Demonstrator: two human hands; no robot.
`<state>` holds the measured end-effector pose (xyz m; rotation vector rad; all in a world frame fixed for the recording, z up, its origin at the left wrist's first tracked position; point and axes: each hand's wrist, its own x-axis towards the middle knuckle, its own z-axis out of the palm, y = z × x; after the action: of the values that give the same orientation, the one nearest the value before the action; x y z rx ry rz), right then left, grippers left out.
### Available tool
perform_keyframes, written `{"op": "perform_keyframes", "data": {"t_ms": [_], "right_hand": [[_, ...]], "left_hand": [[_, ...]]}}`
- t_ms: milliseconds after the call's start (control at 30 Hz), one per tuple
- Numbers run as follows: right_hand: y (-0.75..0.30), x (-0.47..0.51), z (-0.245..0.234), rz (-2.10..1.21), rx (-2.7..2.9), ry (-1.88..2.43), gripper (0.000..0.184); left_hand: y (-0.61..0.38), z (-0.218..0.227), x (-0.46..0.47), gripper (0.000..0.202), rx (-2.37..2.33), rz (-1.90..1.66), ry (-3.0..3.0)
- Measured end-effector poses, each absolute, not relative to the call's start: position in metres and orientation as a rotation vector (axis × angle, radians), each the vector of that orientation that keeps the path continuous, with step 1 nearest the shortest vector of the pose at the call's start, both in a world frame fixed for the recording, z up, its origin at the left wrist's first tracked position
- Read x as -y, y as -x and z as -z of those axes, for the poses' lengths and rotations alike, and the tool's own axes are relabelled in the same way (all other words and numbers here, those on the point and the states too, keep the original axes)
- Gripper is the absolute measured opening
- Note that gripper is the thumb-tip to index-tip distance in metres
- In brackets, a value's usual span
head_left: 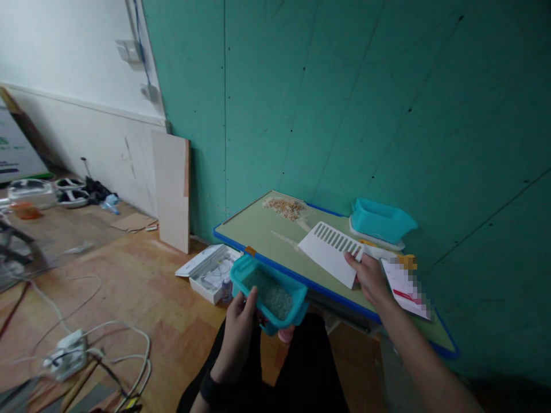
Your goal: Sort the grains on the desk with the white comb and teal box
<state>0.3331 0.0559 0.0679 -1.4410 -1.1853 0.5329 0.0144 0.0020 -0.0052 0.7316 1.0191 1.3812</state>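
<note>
My left hand [241, 321] grips a teal plastic tub [301, 301] at its near rim, thumb over the edge. Fine greyish granules [275, 297] cover the tub's floor. It is held in front of the table's near edge, above my lap. In my right hand [369, 274] is a flat white slotted plate [329, 258], with a row of slots along its far side. The hand is closed around its right end, over the table [249, 221]. Beyond the plate lies a heap of tan pellets [286, 207] with pale powder around it.
A second teal tub [381, 221] stands on something white at the table's back right. A printed sheet [404, 289] lies right of my right hand. On the floor are an open white box [210, 281], a power strip [66, 353] with cables, and a leaning board [170, 189].
</note>
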Motion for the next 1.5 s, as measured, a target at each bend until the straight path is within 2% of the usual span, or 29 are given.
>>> {"op": "perform_keyframes", "data": {"t_ms": [100,533,767,1100,1333,1500], "right_hand": [[-0.320,-0.063,-0.071,-0.670,1.111,1.436,0.059],[-0.273,-0.083,-0.076,-0.851,1.102,1.439,0.060],[-0.253,-0.078,-0.077,-0.987,1.137,1.379,0.057],[-0.245,-0.074,-0.091,-1.093,1.089,1.324,0.061],[-0.243,-0.087,-0.087,-0.962,1.139,1.333,0.060],[-0.239,-0.091,-0.083,-1.031,1.201,1.334,0.059]], "left_hand": [[-0.014,0.006,-0.002,0.054,-0.994,-1.392,-0.730],[-0.007,0.002,-0.003,0.052,-0.975,-1.376,-0.722],[-0.008,0.000,-0.003,0.057,-0.977,-1.388,-0.703],[-0.008,0.004,-0.003,0.055,-0.973,-1.375,-0.689],[-0.004,0.002,-0.002,0.053,-0.979,-1.388,-0.703],[-0.005,0.001,-0.003,0.056,-0.983,-1.390,-0.720]]}}
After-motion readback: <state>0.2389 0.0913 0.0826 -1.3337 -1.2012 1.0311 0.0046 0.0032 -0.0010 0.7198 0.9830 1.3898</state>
